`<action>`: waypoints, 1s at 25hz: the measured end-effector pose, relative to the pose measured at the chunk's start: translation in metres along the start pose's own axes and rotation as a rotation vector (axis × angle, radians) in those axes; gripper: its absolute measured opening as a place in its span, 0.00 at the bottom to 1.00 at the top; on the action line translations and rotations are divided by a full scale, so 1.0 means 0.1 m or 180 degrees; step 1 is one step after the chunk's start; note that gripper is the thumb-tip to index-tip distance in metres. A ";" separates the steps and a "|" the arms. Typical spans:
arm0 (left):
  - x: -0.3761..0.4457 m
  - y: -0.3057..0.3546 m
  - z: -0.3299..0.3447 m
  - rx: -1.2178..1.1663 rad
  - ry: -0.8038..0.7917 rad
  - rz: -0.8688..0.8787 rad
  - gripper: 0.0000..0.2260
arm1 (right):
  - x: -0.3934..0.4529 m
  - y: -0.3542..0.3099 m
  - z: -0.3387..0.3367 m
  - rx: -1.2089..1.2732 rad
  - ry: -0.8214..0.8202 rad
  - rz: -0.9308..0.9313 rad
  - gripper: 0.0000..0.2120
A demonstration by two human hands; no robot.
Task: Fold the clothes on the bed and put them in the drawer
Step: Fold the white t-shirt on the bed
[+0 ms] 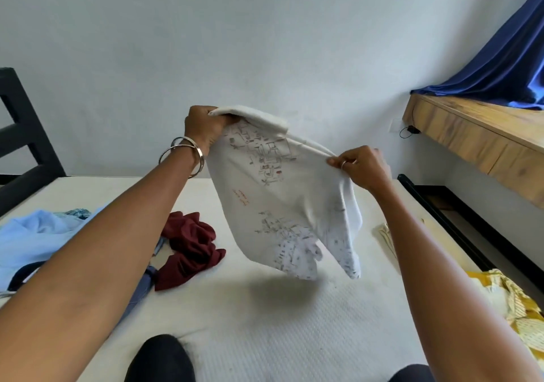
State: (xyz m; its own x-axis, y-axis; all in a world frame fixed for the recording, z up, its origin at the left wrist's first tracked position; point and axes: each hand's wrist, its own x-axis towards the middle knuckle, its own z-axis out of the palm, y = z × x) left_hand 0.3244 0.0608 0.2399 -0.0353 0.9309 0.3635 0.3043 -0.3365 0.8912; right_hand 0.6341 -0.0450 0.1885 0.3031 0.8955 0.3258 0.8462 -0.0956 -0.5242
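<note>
Two dark knees sit nearest, at the frame's lower edge, on the white bed; the right one is largely cut off. Above the bed, a white printed shirt hangs clear of the mattress, casting a shadow beneath. Its held top edge runs from upper left down to the right; the body drapes downward, lower corners pointing at the bed. The left hand, bangles on the wrist, grips the upper left corner, fingers curled round bunched cloth. The right hand pinches the edge at the shirt's right side, lower than the left. The print is faint and unreadable. On the bed at left lie a maroon garment and a light blue garment, partly hidden by the left forearm. A yellow garment lies at right, cut off by the frame.
</note>
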 end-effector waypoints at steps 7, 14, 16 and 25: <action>-0.04 0.22 0.06 -0.0590 -0.0022 -0.0359 0.10 | 0.07 -0.02 -0.19 0.1771 0.0848 0.0416 0.10; -0.34 0.53 0.58 -0.1351 -0.0535 -0.1377 0.07 | -0.33 -0.92 0.60 0.1135 -0.0998 -0.0562 0.44; -0.27 0.59 0.50 -0.2031 -0.0265 -0.1457 0.14 | -0.44 -0.88 0.70 0.1626 -0.0442 -0.0280 0.41; -0.18 0.72 0.24 -0.2594 0.0636 -0.1618 0.07 | -0.65 0.14 1.01 0.0854 -0.1255 -0.0069 0.19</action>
State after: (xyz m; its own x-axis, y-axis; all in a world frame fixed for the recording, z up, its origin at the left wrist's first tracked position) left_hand 0.3703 0.0236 0.2915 -0.1637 0.9761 -0.1432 -0.5394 0.0330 0.8414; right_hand 0.5820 -0.0610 0.0806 0.0534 0.9977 0.0427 0.6918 -0.0061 -0.7221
